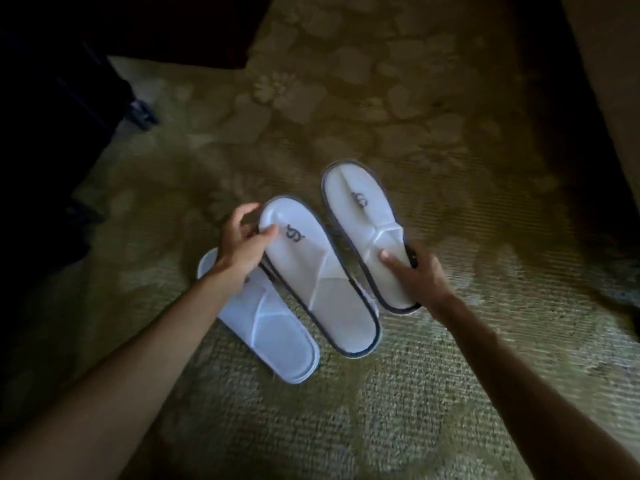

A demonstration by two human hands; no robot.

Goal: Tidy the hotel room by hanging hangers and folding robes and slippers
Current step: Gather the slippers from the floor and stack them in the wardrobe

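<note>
Three white hotel slippers show over the patterned carpet. My left hand [242,245] pinches the toe end of a dark-trimmed slipper [322,282] that bears a dark logo, thumb on top. My right hand [417,275] grips the side of a second dark-trimmed slipper [360,216], thumb on its upper, fingers under its edge. A third slipper [273,337], white with no dark trim, lies flat on the carpet, partly under my left wrist and the slipper that hand holds.
Olive floral carpet [381,98] covers the floor. A dark piece of furniture or luggage with a wheel [142,114] stands at the left. A dark band and a light wall or panel [602,64] run along the right side.
</note>
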